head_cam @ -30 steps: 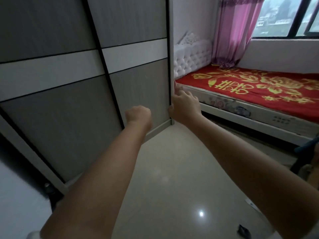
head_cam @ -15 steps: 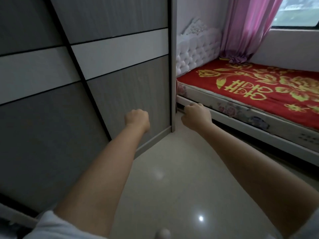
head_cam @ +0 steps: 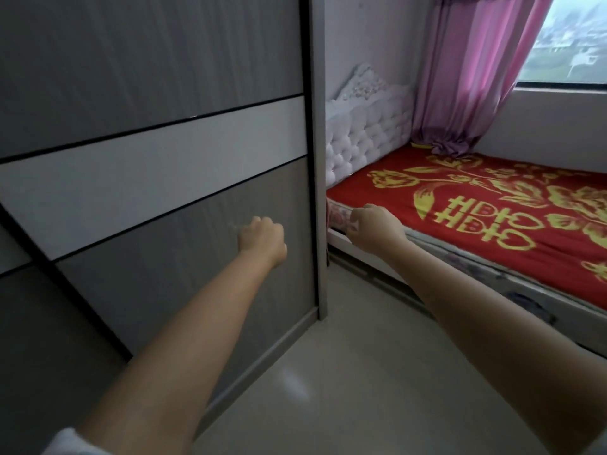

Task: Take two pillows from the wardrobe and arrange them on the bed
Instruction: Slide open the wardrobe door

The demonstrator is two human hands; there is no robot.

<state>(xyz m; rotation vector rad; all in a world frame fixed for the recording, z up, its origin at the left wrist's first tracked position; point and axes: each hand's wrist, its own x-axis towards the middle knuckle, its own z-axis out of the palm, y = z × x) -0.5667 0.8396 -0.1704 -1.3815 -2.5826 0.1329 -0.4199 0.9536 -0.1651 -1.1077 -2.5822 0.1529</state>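
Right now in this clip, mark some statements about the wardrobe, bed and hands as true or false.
1. The wardrobe doors are shut. True.
2. Two pillows lie on the bed. False: no pillow is in view.
3. The left hand holds a pillow. False: it is a closed, empty fist in front of the door.
4. The right hand is by the bed's near edge. True.
5. The curtain is pink. True.

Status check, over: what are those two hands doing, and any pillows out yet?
Left hand fisted, empty, before grey sliding wardrobe door. Right hand curled, empty. Door shut, no pillows visible. Red gold-patterned bed bare.
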